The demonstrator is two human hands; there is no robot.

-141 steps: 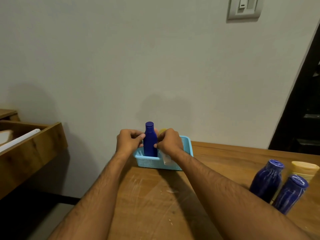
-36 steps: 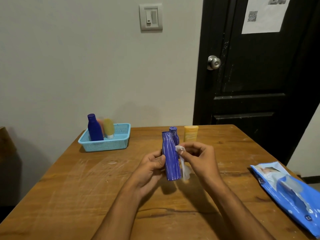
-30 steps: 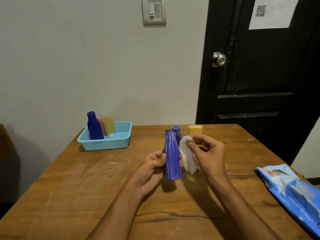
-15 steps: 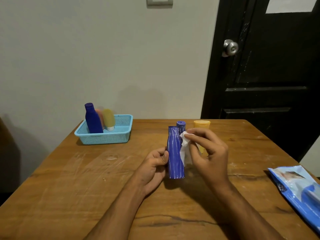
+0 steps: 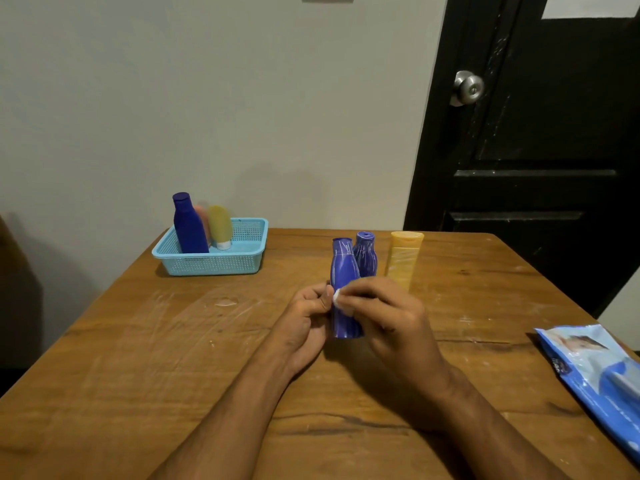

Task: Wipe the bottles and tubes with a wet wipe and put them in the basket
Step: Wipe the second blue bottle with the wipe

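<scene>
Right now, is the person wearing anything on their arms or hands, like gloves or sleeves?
No. Both forearms are bare as far as the picture shows, with no sleeves in view. The left hand and right hand have no gloves, and no rings, watch or bracelets show. The forearms have some dark hair.

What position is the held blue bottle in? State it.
Upright. The blue bottle stands cap-up, base low, between the left hand and right hand.
</scene>
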